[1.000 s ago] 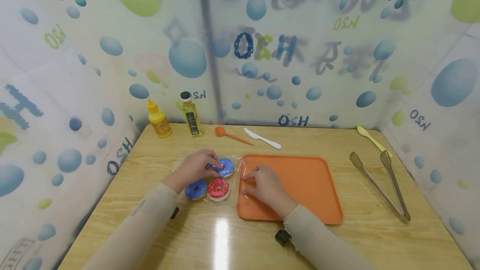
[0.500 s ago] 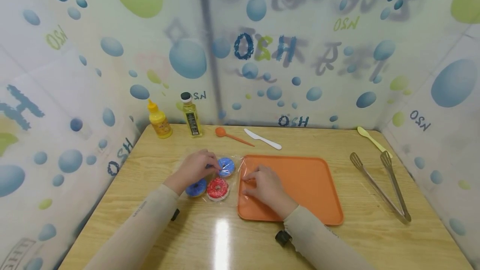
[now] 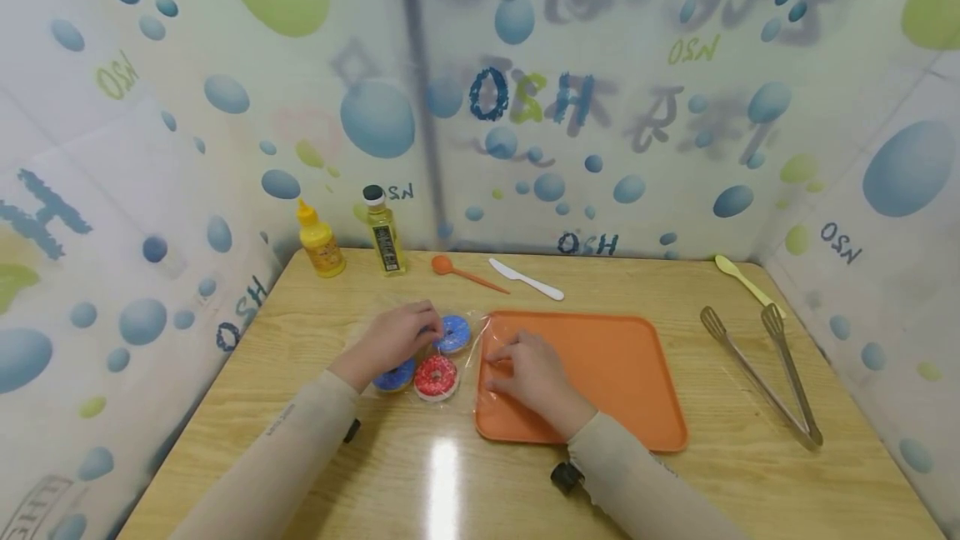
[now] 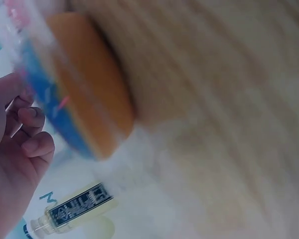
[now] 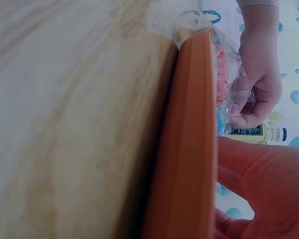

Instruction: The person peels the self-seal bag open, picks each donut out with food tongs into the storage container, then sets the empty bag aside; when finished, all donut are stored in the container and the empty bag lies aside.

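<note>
The left hand (image 3: 392,342) pinches the clear plastic bag (image 3: 467,369) of blue and red ring-shaped doughnuts (image 3: 437,364), tops up. The bag lies at nine o'clock of the rectangular orange tray (image 3: 600,377), long axis nine-to-three; whether the right hand (image 3: 536,375) there grips anything cannot be told.

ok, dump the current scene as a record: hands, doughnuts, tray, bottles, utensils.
left hand: pinches clear wrapping
right hand: over tray's left part; grip unclear
doughnuts: two blue doughnuts, one red doughnut visible, wrapped
tray: orange, right of doughnuts
bottles: yellow squeeze bottle, dark-capped bottle, upright, back left
utensils, back: orange spoon, white knife
utensils, right: metal tongs, yellow utensil
</note>
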A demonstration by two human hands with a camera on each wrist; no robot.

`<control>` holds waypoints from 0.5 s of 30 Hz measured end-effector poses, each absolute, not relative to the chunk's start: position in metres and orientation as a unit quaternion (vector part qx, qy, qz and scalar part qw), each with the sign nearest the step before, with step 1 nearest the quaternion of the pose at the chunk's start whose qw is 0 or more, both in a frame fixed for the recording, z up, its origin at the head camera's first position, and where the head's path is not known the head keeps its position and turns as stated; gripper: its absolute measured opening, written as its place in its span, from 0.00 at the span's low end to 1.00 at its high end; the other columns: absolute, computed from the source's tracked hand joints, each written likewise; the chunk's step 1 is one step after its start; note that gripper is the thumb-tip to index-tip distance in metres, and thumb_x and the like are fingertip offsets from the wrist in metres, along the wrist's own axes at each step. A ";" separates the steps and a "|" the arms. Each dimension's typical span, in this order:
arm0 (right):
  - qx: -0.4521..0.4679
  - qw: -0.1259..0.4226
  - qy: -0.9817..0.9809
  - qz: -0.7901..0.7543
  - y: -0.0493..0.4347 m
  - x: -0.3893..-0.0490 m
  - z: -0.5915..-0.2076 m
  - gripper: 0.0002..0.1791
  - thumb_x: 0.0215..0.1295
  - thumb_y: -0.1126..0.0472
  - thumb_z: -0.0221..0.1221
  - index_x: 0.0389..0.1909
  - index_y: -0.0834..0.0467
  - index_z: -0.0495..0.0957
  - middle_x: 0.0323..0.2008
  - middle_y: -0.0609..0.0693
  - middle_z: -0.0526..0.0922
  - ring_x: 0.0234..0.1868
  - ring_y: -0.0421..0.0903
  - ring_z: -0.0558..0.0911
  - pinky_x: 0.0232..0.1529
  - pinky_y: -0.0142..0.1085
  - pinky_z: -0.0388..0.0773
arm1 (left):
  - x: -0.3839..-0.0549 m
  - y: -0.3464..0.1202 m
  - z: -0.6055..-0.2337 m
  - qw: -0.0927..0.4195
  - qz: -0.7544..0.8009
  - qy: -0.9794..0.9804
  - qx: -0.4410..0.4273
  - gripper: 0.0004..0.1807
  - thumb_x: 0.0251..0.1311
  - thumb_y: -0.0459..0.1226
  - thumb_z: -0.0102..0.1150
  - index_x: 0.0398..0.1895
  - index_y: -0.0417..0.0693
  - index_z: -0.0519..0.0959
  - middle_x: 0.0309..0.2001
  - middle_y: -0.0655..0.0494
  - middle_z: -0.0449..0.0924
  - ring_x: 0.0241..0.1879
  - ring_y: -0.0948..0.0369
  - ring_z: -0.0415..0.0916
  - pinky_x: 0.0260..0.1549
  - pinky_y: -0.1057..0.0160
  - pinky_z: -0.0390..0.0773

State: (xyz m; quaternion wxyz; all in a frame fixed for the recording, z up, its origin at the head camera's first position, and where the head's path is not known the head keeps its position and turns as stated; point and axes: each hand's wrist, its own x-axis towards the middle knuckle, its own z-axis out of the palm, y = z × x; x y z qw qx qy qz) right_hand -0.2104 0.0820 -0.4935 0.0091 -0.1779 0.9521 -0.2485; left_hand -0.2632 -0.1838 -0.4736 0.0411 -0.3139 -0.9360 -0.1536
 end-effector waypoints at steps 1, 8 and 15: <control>-0.178 0.010 0.952 -0.248 0.082 -0.210 -0.494 0.20 0.54 0.46 0.78 0.48 0.45 0.90 0.41 0.48 0.79 0.43 0.48 0.76 0.44 0.43 0.74 | -0.262 -0.184 -0.472 0.040 -0.158 -0.936 -0.311 0.01 0.70 0.41 0.65 0.38 0.58 0.82 0.40 0.66 0.79 0.42 0.64 0.81 0.43 0.58 0.82; -0.172 0.020 0.953 -0.248 0.082 -0.212 -0.494 0.21 0.54 0.46 0.78 0.49 0.46 0.90 0.42 0.49 0.80 0.43 0.47 0.76 0.44 0.43 0.74 | -0.257 -0.187 -0.458 0.030 -0.174 -0.940 -0.291 0.05 0.73 0.42 0.61 0.42 0.52 0.82 0.42 0.64 0.78 0.41 0.63 0.81 0.42 0.57 0.82; -0.165 0.037 0.951 -0.260 0.082 -0.213 -0.491 0.19 0.56 0.48 0.77 0.49 0.46 0.90 0.40 0.47 0.80 0.42 0.46 0.76 0.45 0.42 0.74 | -0.255 -0.191 -0.449 0.025 -0.202 -0.939 -0.278 0.02 0.72 0.38 0.62 0.43 0.52 0.82 0.42 0.62 0.78 0.41 0.63 0.79 0.43 0.57 0.82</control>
